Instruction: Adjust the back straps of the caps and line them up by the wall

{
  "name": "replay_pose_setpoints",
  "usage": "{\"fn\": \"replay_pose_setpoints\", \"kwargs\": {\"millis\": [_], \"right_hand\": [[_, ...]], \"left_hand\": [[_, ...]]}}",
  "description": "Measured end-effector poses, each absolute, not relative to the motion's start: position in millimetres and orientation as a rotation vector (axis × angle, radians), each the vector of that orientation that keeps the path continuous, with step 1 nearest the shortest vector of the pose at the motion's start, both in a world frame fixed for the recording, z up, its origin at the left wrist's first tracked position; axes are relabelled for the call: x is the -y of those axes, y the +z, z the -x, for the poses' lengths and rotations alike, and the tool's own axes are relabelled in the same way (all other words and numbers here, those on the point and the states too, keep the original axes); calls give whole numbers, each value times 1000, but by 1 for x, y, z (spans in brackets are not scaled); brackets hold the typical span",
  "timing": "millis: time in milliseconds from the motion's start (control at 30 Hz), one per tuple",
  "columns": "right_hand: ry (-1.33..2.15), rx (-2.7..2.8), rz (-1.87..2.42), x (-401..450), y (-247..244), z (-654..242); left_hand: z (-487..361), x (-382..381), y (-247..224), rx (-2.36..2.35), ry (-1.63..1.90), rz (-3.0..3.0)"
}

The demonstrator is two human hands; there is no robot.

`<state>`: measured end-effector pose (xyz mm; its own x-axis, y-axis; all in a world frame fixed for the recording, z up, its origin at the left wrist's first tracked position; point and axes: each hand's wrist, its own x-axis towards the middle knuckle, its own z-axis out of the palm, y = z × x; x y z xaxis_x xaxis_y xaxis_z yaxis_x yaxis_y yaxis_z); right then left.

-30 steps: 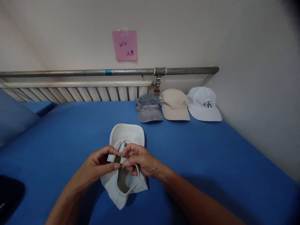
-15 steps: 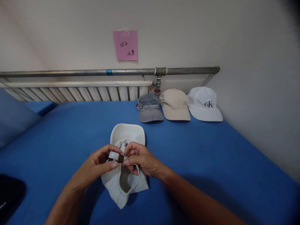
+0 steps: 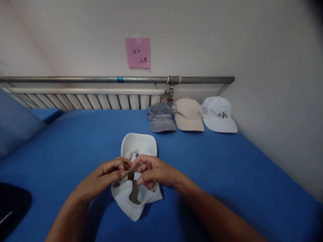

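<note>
A white cap (image 3: 123, 196) lies on the blue surface with its brim (image 3: 139, 143) pointing away from me and its back opening toward me. Across that opening runs the strap, with a brown patch (image 3: 130, 175) on it. My left hand (image 3: 109, 174) pinches the strap's left end between thumb and fingers. Just right of the patch is my right hand (image 3: 155, 171), its thumb and bent fingers apart at the strap; whether it grips the strap is hard to tell.
Along the back edge of the blue surface (image 3: 88, 134) sit a grey cap (image 3: 162, 117), a beige cap (image 3: 188, 114) and a white cap with black letters (image 3: 219, 114). Behind them are a radiator (image 3: 101, 101) and a pipe (image 3: 88, 79). A black object (image 3: 15, 211) is at the lower left.
The strap, raised and slanted before, now lies straighter across the cap opening. My right thumb has moved from the patch to the right, and my left fingers have closed on the strap.
</note>
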<state>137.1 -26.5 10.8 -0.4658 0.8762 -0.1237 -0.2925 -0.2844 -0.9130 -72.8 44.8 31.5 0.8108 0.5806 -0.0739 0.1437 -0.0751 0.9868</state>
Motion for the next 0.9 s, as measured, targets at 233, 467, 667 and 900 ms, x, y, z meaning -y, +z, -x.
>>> {"fn": "replay_pose_setpoints", "kwargs": {"millis": [233,467,667,900], "right_hand": [[1577,1164,1042,42,21,-142],[1319,961,990,84,21,-135],[864,1278,1303,117,20,-122],[376,1703,1276,115,25,-99]], "left_hand": [[75,-39,37,-558,286,-1628],[74,-26,40,-388,359,-1481],[65,-15,40,-347,262,-1451],[60,-14,36,-388,207,-1474]]}}
